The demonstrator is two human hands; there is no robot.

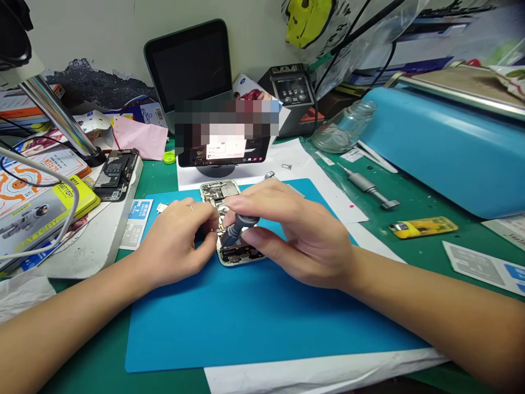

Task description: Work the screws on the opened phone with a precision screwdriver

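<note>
Blue mat [254, 314], with opened phone [241, 254] between the hands [176, 241].

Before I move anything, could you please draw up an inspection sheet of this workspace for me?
Surface: blue mat over white paper on a green table.
Work things: opened phone lying on the mat; dark screwdriver angled over it, its tip hard to make out.
Clutter: grey screwdriver and glass jar at right; second opened phone at left.
Hands: left hand at the phone's left edge, grip unclear; right hand holds the dark screwdriver in its fingers.
Cables: white cable arcs at far left; nothing seen across the mat.
Surroundings: lit screen behind the phone; wall with a dark, peeling patch.
</note>
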